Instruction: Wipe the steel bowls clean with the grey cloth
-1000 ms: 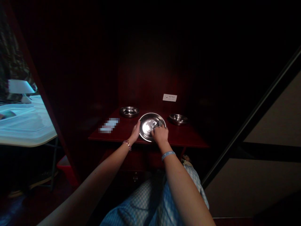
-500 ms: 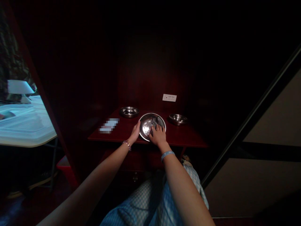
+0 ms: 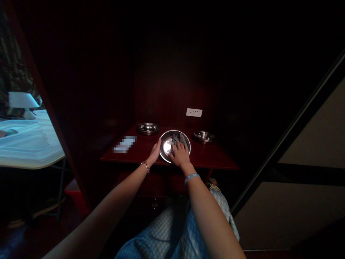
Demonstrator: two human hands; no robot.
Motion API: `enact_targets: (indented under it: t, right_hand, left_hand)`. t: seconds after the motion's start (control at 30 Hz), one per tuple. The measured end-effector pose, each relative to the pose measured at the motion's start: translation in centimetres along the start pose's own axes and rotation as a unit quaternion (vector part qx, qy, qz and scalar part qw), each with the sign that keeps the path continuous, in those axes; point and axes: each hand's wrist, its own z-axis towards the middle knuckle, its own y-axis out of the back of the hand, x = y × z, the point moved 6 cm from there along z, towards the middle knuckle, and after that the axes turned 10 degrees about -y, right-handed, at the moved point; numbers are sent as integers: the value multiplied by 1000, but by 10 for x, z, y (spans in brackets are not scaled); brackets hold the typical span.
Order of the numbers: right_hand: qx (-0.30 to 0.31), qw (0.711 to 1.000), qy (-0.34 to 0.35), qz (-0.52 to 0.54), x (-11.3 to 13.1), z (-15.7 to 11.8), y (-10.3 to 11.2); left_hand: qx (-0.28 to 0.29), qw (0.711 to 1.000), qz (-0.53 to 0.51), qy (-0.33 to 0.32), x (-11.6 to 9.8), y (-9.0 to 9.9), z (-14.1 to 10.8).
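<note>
A round stainless steel bowl [image 3: 166, 149] is tilted toward me near the front edge of the dark red shelf. My left hand [image 3: 154, 151] grips its left rim, thumb uppermost and the other fingers hidden behind the metal. Inside the bowl lies a crumpled grey cloth [image 3: 176, 137], toward the upper right. Spread over the lower part of that cloth is my right hand [image 3: 181, 155], its fingers apart and pressed against the cloth and the bowl's inner surface.
Two more steel bowls stand on the shelf [image 3: 142, 154]: one at back left [image 3: 148, 128], one at right [image 3: 204, 137]. A blurred pale rectangle [image 3: 124, 144] lies at left. A wall socket [image 3: 194, 112] sits behind. Left outside are a white table [image 3: 27, 158] and a red stool [image 3: 77, 194].
My right hand's fingers have shifted slightly on the cloth, and the cloth's folds lie a little differently. The bowl's rim has moved marginally; my left hand keeps its grip.
</note>
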Motion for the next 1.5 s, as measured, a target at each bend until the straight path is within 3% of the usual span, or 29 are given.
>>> enact_targets:
  t: [0.6,0.93,1.5]
  right_hand:
    - [2,996,77,41,12,-4,3]
    - [3,983,154,102,24,-7,-2]
    - [47,966,171,191,28,-6,-1]
  left_hand:
    - [32,999,-11,-2,1,-4,2]
    - [-1,1000,1,20,5,0,2]
    - [-1,1000,2,-20,0,1,2]
